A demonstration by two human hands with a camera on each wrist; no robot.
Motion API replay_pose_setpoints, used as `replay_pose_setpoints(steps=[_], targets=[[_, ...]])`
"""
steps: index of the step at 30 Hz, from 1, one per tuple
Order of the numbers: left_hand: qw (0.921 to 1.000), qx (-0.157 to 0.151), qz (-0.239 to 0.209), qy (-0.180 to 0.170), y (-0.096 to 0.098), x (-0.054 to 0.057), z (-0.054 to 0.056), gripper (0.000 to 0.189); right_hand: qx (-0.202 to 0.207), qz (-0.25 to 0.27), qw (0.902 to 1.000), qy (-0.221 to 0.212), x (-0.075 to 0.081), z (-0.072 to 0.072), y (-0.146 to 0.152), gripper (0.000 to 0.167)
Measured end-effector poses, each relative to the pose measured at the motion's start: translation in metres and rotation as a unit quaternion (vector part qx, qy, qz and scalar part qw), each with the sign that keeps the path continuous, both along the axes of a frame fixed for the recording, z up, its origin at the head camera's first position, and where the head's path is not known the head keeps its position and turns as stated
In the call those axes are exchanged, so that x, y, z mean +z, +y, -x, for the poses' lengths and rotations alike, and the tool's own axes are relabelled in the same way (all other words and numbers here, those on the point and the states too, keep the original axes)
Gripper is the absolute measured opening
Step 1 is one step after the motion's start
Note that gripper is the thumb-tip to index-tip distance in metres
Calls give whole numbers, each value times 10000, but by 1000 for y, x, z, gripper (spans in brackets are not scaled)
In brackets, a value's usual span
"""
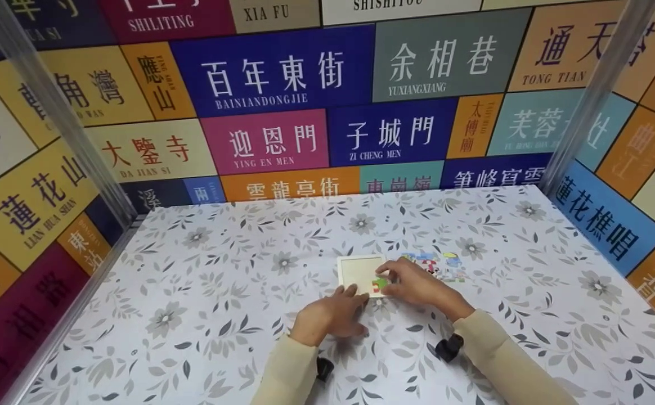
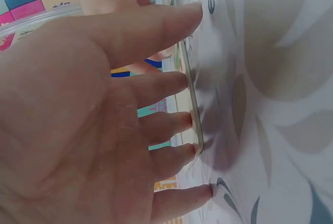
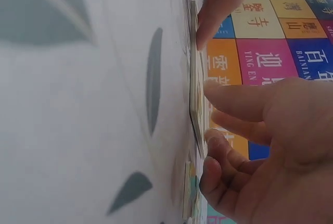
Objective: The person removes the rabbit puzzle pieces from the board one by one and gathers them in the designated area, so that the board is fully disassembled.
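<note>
A small pale square puzzle tray (image 1: 357,273) lies flat on the table with a raised light rim. In its near right corner is a puzzle piece (image 1: 376,287) with red and green on it. My right hand (image 1: 420,283) pinches this piece with thumb and index finger on either side; in the right wrist view the other fingers are bent above the tray's edge (image 3: 193,73). My left hand (image 1: 332,315) rests its outstretched fingertips on the tray's near left rim, and the left wrist view shows the thumb (image 2: 171,26) held apart from them.
More colourful puzzle pieces (image 1: 451,260) lie just right of the tray, partly hidden behind the right hand. White cloth with grey flowers and leaves covers the table (image 1: 220,337). Panels with large characters (image 1: 274,70) stand behind it, with clear upright posts at the back corners.
</note>
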State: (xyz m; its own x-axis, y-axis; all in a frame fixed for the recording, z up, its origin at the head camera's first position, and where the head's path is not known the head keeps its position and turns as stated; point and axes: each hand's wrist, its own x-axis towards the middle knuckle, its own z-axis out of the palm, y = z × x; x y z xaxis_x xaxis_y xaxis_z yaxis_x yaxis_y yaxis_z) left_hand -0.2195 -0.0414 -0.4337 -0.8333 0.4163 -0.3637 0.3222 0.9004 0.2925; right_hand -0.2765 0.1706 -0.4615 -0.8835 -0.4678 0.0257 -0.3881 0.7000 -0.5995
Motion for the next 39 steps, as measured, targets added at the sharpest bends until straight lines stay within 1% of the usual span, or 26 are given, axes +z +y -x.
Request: replay_pose_setpoints(steps=[5, 9, 15, 17, 20, 21, 23, 27, 29, 31, 33, 37, 39], targets=[[9998, 68, -43, 168, 3, -2, -1, 71, 165, -20, 9998, 81, -1, 2, 1, 27], [9995, 104, -86, 278, 5, -4, -2, 69, 66, 3, 10000, 52, -1, 2, 0, 24], [9994, 197, -30, 292, 9, -6, -3, 68, -176, 15, 9998, -89, -1, 1, -2, 23], [9993, 205, 7, 302, 10, -6, -3, 69, -207, 18, 9997, -157, -1, 0, -2, 24], [9991, 182, 66, 375, 12, -7, -3, 68, -95, -17, 9999, -137, -1, 1, -2, 27], [9990, 150, 81, 417, 13, -7, -3, 66, -73, -11, 9999, -141, -2, 2, -2, 27], [9978, 33, 114, 651, 14, -7, -3, 60, 40, 5, 10000, -79, -2, 3, -1, 28], [9908, -197, 52, 1338, 13, -11, 0, 36, 194, 136, 9997, 17, -3, 4, 0, 26], [9872, -236, -37, 1580, 11, -13, 1, 28, 233, 185, 9995, 61, -3, 3, 0, 25], [9860, -241, -116, 1648, 10, -14, 2, 26, 260, 207, 9993, 151, -3, 2, 0, 25], [9860, -256, -114, 1646, 9, -15, 1, 29, 223, 176, 9994, 181, -3, 2, -1, 25], [9869, -272, -49, 1591, 8, -15, 0, 37, 15, 64, 10000, 69, -3, 2, -2, 26], [9869, -272, -29, 1592, 7, -15, -1, 40, -22, -12, 10000, 86, -3, 2, -3, 26]])
